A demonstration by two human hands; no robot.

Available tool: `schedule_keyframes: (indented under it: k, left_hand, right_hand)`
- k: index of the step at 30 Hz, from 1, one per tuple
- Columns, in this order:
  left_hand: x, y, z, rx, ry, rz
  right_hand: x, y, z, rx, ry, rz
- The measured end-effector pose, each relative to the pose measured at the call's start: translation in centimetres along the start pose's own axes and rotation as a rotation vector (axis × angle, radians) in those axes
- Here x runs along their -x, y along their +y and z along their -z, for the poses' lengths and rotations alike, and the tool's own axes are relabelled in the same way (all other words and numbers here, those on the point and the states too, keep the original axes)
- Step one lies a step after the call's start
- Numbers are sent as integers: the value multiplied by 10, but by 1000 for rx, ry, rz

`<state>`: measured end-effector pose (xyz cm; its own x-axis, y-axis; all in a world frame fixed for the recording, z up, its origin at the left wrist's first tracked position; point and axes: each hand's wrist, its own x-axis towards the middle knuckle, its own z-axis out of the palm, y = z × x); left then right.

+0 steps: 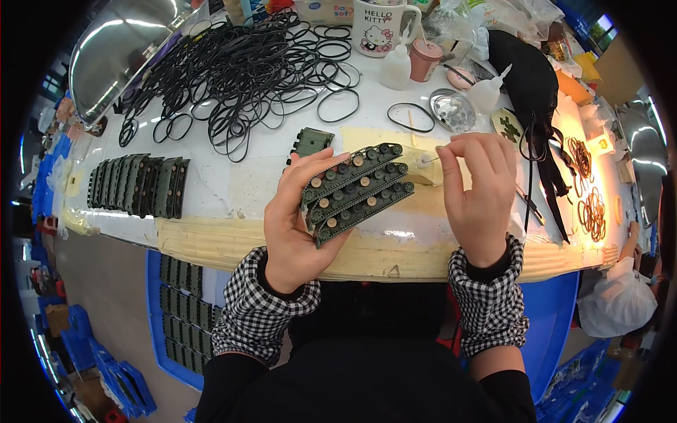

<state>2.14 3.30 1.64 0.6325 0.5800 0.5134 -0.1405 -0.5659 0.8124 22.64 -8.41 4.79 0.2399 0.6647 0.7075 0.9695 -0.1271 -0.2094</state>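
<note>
My left hand (289,236) is closed around a fanned stack of dark green toy tank track pieces (358,182), with rows of small wheels facing up, some of them tan and the others dark. To the right of the stack, my right hand (483,194) pinches a thin pin-like stick (429,161) between thumb and forefinger. Its tip points toward the stack and is apart from it; its exact kind is too small to tell. Just beyond my left fingers lies another green toy part (312,142), partly hidden by them.
A row of green track pieces (137,185) stands at the left. Black rubber loops (243,70) are heaped at the back. A white mug (377,29), squeeze bottle (396,68), metal dish (452,110) and black bag (525,77) stand behind my right hand. A blue tray (156,317) sits below the table.
</note>
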Motion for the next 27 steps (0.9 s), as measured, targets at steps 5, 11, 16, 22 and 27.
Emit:
schedule_keyframes:
  k: [5, 11, 16, 22, 27]
  left_hand:
    - [0, -6, 3, -16, -39, -40]
    - [-4, 3, 0, -44, -92, -54]
    - [-2, 3, 0, -46, -78, -48]
    - [-2, 2, -1, -33, -85, -61]
    - [-2, 2, -1, -29, -79, -58]
  right_hand:
    - [-4, -20, 12, -372, 260, -86]
    - [-16, -48, 3, -744, 129, -82]
    - [-15, -56, -13, -850, 105, -138]
    - [-15, -56, -16, -834, 114, -141]
    - [-15, -55, -17, -780, 115, -105]
